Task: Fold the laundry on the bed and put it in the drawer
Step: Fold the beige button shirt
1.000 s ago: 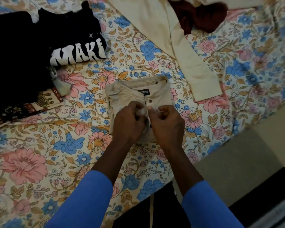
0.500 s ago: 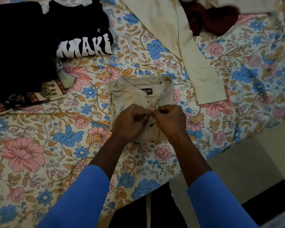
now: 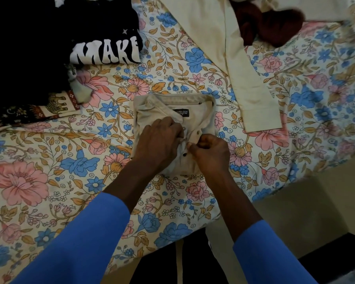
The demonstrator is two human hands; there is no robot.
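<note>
Centrally, two hands work on a folded beige shirt [image 3: 173,111] on a floral bedspread [image 3: 39,181].
Left hand [image 3: 159,141] and right hand [image 3: 210,151] both pinch its button placket; black folded clothes [image 3: 49,33] lie far left.

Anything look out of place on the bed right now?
The cream shirt sprawls unfolded across the far side, with a maroon garment bunched beside it. The beige shirt in front is folded square.
</note>
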